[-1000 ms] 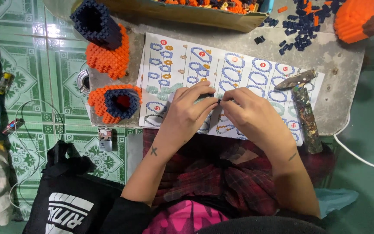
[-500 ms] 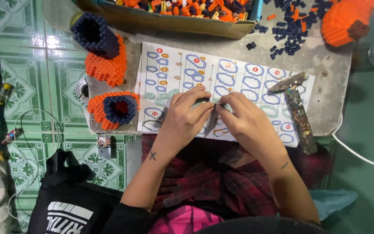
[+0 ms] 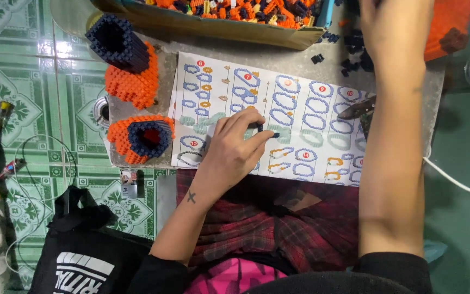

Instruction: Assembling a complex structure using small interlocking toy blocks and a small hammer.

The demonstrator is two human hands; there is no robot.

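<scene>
My left hand (image 3: 235,149) rests on a printed instruction sheet (image 3: 295,92) with ring-shaped diagrams and pinches a small dark blue block piece (image 3: 262,129) between thumb and fingers. My right hand (image 3: 395,30) reaches far up to a scatter of loose dark blue blocks (image 3: 354,43) at the table's back right; its fingers are cut off by the frame's top edge. The right forearm crosses the sheet's right side.
A cardboard tray (image 3: 218,24) of orange and blue blocks lies at the back. Two orange-and-blue block builds (image 3: 129,62) (image 3: 143,136) stand left of the sheet. Pliers (image 3: 357,109) lie by my right arm. A black bag (image 3: 82,250) sits on the green tiled floor.
My right hand has left the piece both hands held and stretched up to the loose blocks at the back right. My left hand stays on the sheet with the small piece.
</scene>
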